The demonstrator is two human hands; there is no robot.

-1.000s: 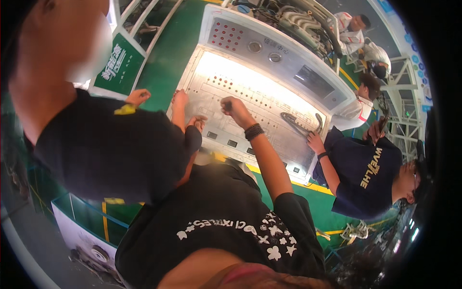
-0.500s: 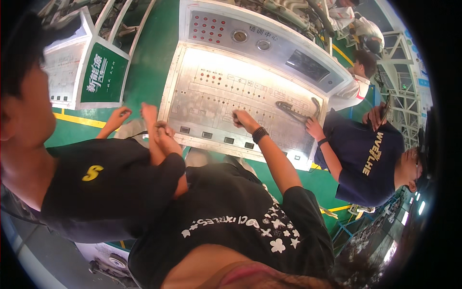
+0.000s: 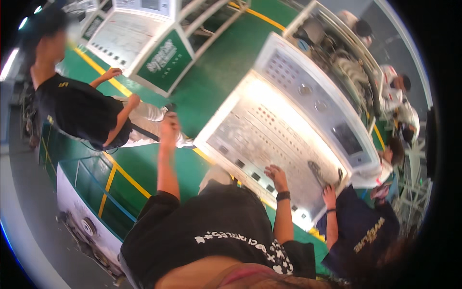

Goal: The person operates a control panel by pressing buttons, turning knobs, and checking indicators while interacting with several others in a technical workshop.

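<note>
My left hand is raised left of the training board, blurred by motion, so I cannot make out its fingers. My right hand hovers over or at the board's lower part, near the black sockets, fingers apart and holding nothing visible; a dark band is on that wrist. The board has a pale sloped face with dots and a raised grey strip with gauges and a screen. A dark curved cable lies at its right, where a co-worker's hand rests.
A co-worker in black stands at left; another in navy is at right. People in white work behind the engine rig. A second console stands at upper left, and a railed white stand at lower left.
My view has swung leftward. My left hand has come out and up. My right hand has loosened from a curl. The co-worker at left now stands farther from me.
</note>
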